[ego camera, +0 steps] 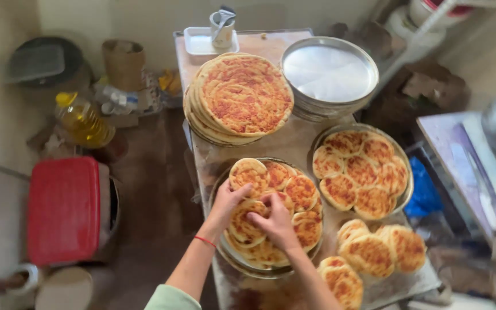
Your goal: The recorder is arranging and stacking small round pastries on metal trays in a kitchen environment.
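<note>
a person arranges small round flatbreads topped with red sauce in a round metal tray (219, 189) on a narrow bench (294, 143), seen from above. both hands meet over the middle of the tray: the left hand (229, 199) rests with fingers curled on the edge of one small flatbread (243, 224), a red thread at the wrist, while the right hand (275, 221) lies just beside it, fingers bent down onto the same cluster of breads; how firm the grip is cannot be told. the flatbread sits directly beneath and between the two hands, at the near-left of the tray; being round, it has no long axis. the left hand is the nearer, covering its upper rim, and the right hand touches its right side.

a second tray of small flatbreads (361, 172) stands to the right, loose ones (374, 252) lie on the bench at the near right. a stack of large flatbreads (239, 95) and a stack of empty metal pans (329, 74) stand at the far end. on the floor to the left are a bottle of oil (84, 120) and a red lid (63, 209).
</note>
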